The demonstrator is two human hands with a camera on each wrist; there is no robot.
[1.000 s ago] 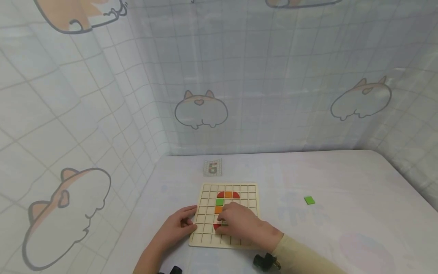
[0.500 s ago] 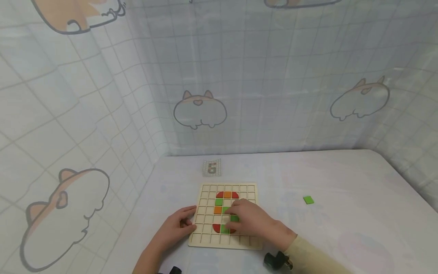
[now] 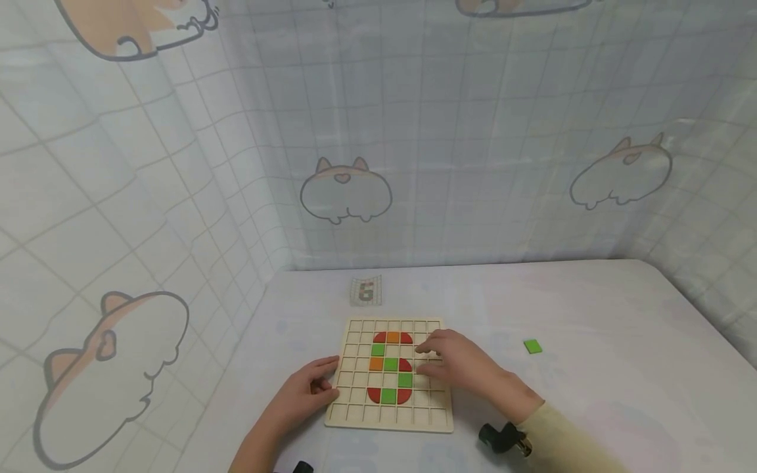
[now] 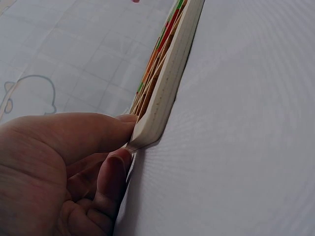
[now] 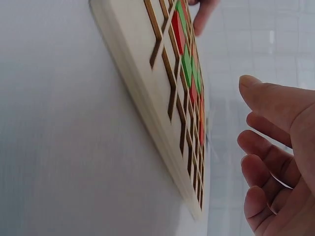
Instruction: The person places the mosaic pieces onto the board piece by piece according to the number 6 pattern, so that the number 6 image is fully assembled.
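Observation:
A pale wooden grid board [image 3: 362, 414] lies on the table in the head view, with red, orange and green tiles set in some squares. My left hand [image 3: 303, 394] rests at its left edge; in the left wrist view the thumb [image 4: 93, 135] touches the board near a corner. Over the board's right side hovers my right hand [image 3: 464, 361], its fingers loosely bent. In the right wrist view nothing shows between the right thumb and fingers [image 5: 268, 152], which stand apart from the board. A red rounded tile [image 3: 405, 365] sits left of the right fingertips.
A loose green square tile [image 3: 533, 346] lies on the table right of the board. Behind the board is a small card [image 3: 366, 291] with a grid pattern. A patterned curtain [image 3: 473, 197] encloses the table's back and sides.
My right hand has moved right and away from the tiles, uncovering several of them, including the red rounded tile in the middle row. My left hand stays at the board's edge.

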